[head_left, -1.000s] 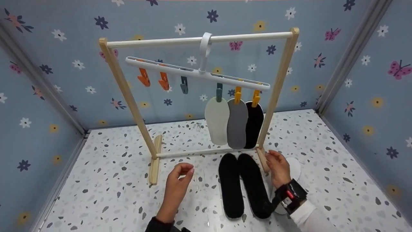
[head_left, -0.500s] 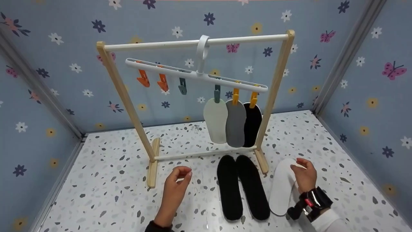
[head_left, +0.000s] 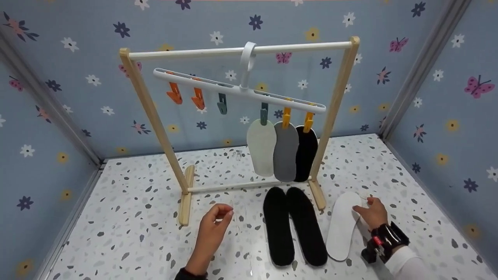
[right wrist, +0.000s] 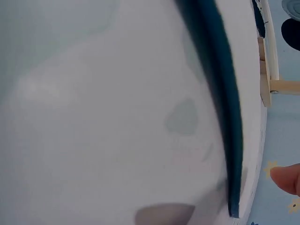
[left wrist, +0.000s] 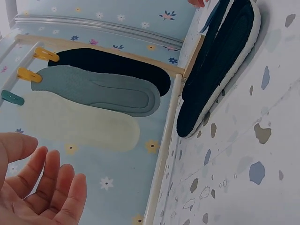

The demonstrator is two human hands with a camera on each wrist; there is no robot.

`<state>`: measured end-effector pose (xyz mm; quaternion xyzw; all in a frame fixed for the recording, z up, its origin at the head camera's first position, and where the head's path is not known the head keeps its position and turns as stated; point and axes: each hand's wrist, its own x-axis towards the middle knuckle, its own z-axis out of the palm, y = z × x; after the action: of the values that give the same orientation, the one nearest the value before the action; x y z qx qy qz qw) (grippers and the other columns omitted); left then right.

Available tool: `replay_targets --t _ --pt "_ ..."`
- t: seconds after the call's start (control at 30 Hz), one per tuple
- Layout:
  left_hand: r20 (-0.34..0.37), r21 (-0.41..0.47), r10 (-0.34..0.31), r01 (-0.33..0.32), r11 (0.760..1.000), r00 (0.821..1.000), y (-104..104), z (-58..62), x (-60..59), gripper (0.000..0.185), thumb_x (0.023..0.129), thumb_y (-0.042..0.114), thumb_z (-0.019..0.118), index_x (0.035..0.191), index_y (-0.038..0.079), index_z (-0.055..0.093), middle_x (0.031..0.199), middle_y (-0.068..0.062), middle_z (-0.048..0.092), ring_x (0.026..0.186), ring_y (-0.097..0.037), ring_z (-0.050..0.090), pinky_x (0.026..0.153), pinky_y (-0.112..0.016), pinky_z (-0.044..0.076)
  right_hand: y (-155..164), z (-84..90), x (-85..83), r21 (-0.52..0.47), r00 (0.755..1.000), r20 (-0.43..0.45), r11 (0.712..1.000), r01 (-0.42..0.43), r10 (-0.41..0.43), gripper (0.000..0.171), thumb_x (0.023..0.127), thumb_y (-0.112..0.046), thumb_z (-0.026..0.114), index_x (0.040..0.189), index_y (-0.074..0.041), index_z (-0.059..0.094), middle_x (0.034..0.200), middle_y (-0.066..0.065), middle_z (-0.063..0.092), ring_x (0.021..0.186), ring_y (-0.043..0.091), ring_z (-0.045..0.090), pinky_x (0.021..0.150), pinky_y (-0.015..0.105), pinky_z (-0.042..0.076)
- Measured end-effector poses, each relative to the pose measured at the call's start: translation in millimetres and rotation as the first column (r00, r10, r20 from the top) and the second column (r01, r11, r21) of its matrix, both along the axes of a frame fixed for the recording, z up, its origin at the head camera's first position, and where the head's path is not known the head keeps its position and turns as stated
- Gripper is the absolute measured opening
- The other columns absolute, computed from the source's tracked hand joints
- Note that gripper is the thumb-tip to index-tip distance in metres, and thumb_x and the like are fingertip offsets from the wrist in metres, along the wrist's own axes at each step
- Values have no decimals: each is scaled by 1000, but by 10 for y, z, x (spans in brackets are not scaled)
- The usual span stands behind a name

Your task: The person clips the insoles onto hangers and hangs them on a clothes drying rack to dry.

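Observation:
A white insole [head_left: 342, 227] lies on the floor at the right in the head view. My right hand [head_left: 373, 213] is over its upper right edge, thumb tip overlapping the edge and the fingers apart from the thumb. In the right wrist view, the insole's dark teal edge [right wrist: 229, 122] shows, with a thumb [right wrist: 287, 179] beside it. My left hand [head_left: 214, 223] hovers left of two black insoles [head_left: 279, 229], fingers loosely curled around nothing. The left wrist view shows that hand [left wrist: 42, 187] below a hanging pale insole [left wrist: 79, 119].
A wooden rack [head_left: 151, 116] stands behind the hands. From its top bar hangs a tilted white hanger [head_left: 218, 86]. Orange clips [head_left: 197, 99] and a dark green clip [head_left: 222, 104] on its left side hold nothing. Pale, grey [head_left: 286, 153] and black insoles hang clipped on its right.
My right hand has moved right, from beside the black insoles across the white insole to its upper right edge, uncovering it. The left hand stays almost in place.

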<state>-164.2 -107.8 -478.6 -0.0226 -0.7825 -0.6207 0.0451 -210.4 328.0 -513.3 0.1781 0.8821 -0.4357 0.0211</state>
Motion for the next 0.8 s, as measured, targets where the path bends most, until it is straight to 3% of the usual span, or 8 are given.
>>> replay_targets --t 0.17,0.37,0.57,0.8 --pt "12 15 -35 35 999 999 -5 -12 -21 23 94 20 58 105 0 59 99 -12 61 90 -17 56 75 -28 49 22 -16 -39 128 998 8 990 -63 63 73 83 -21 66 129 22 30 125 41 39 115 51 41 96 54 36" --pt "19 16 -71 71 997 997 -8 -54 -47 20 95 15 57 106 -2 59 98 -10 61 90 -19 56 73 -28 48 22 -48 -69 242 994 -27 965 -100 109 63 76 -17 72 116 24 44 112 42 50 102 50 51 87 54 42" --pt "32 13 -60 59 998 998 -19 -13 -63 22 95 15 57 108 -2 58 99 -12 60 90 -17 55 74 -28 48 1 -33 -81 199 995 23 974 -104 101 66 79 -17 70 121 24 40 115 40 50 106 50 49 90 53 41" --pt "-52 25 -35 36 999 998 -20 147 -140 20 94 15 58 108 0 59 101 -12 61 90 -18 55 71 -25 49 -8 -12 -90 152 998 30 986 -66 62 59 78 -14 71 115 21 42 111 38 50 101 46 50 86 50 42"
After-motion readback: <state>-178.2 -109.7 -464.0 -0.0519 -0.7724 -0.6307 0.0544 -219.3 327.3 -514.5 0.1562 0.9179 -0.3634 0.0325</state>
